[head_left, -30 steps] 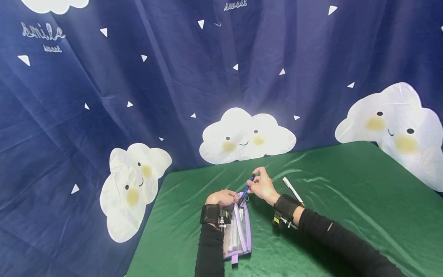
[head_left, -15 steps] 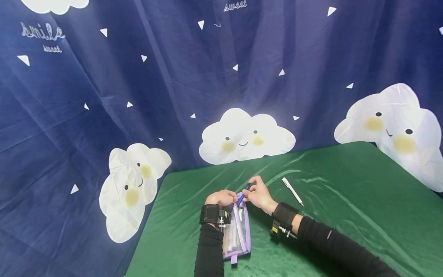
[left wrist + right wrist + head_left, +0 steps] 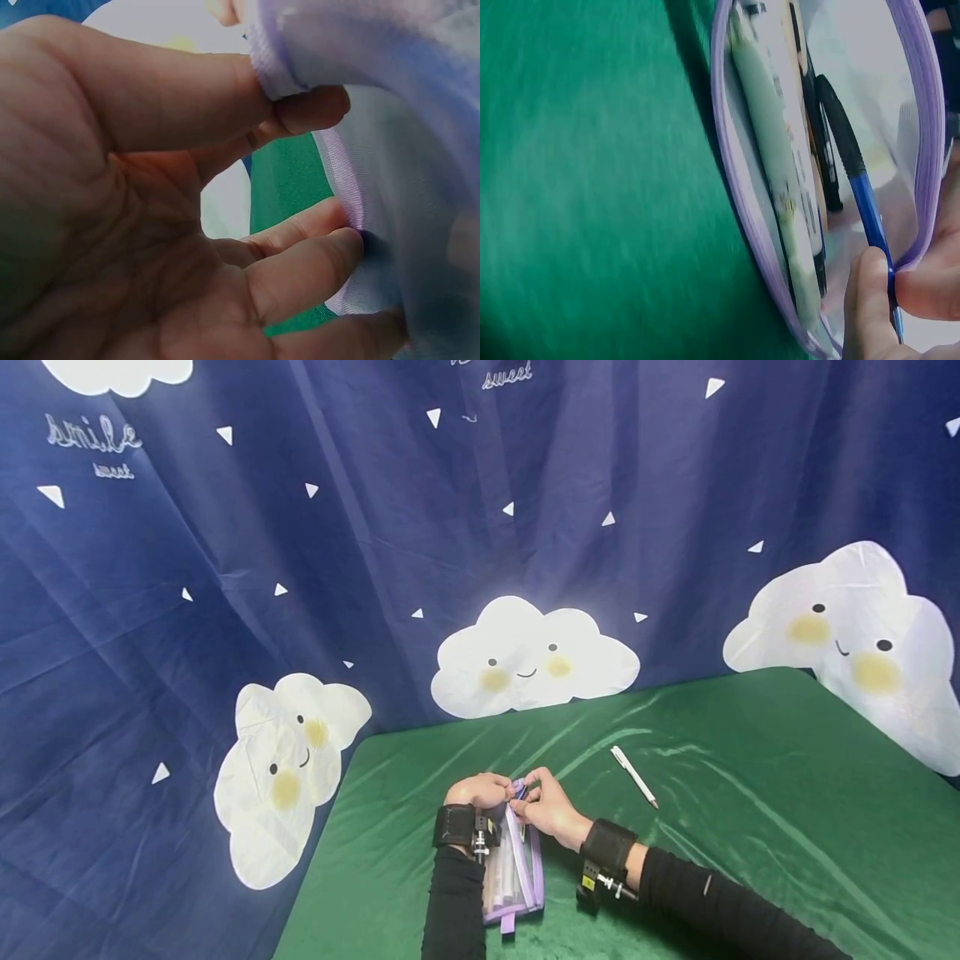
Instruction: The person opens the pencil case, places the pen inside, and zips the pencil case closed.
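A see-through pencil case with purple edging [image 3: 534,881] lies on the green cloth, its mouth at the far end. My left hand [image 3: 478,789] pinches the rim of that mouth between thumb and finger, as the left wrist view shows up close. At the same end, my right hand [image 3: 553,812] pinches a blue pen with a black grip [image 3: 868,210]. Most of this pen is inside the case, black end inward. Beside it in the case are a pale green pen [image 3: 765,112], a black pen [image 3: 826,165] and other slim pens, partly overlapped.
A white pen [image 3: 634,777] lies on the green cloth [image 3: 720,827] to the right of my right hand. Behind the table hangs a dark blue curtain [image 3: 375,527] printed with clouds. Black straps with small cameras sit on both wrists.
My right hand has moved down and left toward the case mouth, sliding the blue pen deeper inside. My left hand has kept its place on the rim.
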Demonstrator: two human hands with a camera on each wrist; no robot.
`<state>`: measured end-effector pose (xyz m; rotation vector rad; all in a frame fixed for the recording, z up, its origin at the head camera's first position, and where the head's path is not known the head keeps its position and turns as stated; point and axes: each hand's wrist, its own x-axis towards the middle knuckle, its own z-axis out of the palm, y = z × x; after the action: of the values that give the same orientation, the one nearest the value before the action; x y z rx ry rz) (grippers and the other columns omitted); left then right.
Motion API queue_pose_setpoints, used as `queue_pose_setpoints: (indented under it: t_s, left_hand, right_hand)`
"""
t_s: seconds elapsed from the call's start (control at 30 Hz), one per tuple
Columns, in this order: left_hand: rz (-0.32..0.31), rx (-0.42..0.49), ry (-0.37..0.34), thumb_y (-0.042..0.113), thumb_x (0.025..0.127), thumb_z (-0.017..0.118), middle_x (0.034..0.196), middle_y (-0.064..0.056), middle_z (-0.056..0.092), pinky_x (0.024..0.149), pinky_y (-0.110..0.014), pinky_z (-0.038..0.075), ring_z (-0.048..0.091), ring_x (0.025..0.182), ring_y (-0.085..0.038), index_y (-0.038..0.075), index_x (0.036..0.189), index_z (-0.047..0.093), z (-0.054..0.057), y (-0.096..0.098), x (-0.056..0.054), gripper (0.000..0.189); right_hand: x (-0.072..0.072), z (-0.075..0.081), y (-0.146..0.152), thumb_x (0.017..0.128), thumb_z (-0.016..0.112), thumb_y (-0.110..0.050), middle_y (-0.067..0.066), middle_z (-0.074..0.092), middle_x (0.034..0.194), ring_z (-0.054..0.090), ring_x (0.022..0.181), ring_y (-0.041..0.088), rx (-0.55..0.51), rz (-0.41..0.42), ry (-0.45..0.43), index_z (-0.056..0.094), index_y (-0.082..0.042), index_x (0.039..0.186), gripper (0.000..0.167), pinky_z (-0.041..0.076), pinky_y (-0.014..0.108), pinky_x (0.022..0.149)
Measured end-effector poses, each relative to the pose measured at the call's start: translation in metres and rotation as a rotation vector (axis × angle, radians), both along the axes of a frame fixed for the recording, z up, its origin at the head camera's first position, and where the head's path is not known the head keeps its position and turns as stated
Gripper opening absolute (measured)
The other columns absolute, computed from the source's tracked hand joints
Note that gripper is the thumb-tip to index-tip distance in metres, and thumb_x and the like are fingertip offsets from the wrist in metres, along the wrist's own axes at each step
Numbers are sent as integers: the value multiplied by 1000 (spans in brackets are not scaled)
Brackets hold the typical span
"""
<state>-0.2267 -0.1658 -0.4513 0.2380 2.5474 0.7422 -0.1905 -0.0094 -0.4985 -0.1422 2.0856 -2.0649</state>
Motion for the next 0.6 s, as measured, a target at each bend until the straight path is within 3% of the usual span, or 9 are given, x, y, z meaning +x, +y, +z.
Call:
queue_pose_setpoints:
  t_s: [0.1, 0.4, 0.6]
  left_hand:
    - [-11, -18, 14, 21, 97, 55, 97, -3, 62, 70, -28, 38, 52, 84, -17, 10, 81, 61, 1, -1, 0, 20]
    - [-30, -61, 35, 20, 96, 53, 97, -6, 63, 69, -28, 38, 53, 84, -18, 7, 84, 62, 4, 1, -1, 19]
    - [-30, -67, 21, 21, 95, 52, 91, -2, 58, 68, -28, 37, 51, 81, -17, 9, 82, 61, 2, 1, -2, 19]
  right_hand:
    - [2, -2, -2, 90, 67, 7, 6, 54, 74, 62, 67, 14, -1, 18, -12, 41, 4, 115, 36, 62, 32, 70]
    - [5, -2, -4, 89, 59, 12, -1, 54, 72, 60, 74, 9, -141, 62, -85, 40, 8, 116, 33, 58, 26, 72]
    - [7, -4, -5, 80, 53, 17, -3, 46, 70, 57, 75, 11, -145, 52, -126, 42, 9, 114, 36, 56, 26, 70]
